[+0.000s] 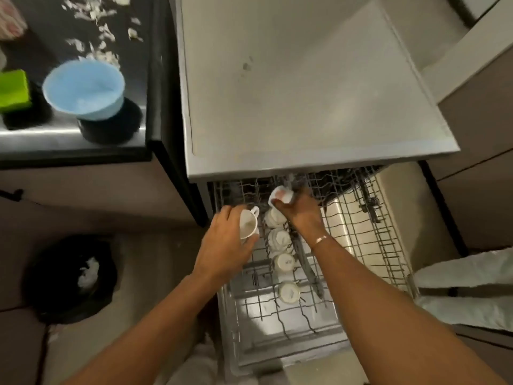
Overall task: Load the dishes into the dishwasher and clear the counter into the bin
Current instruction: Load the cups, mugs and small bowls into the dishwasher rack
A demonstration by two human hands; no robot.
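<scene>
My left grip holds white cup at rack 10 o'clock; right grip pinches small cup at 11 o'clock. Cups light, stiff, fragile, maybe slippery; I take by body.

Left hand and right hand reach forward, fingers curled, gripping.

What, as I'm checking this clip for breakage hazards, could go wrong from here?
The right hand holds a small cup close to the row of upturned cups in the rack; it could chip one.
The left hand holds a white cup near that row and might knock it.
The blue bowl sits on a black container by the counter edge; it may tip.
</scene>
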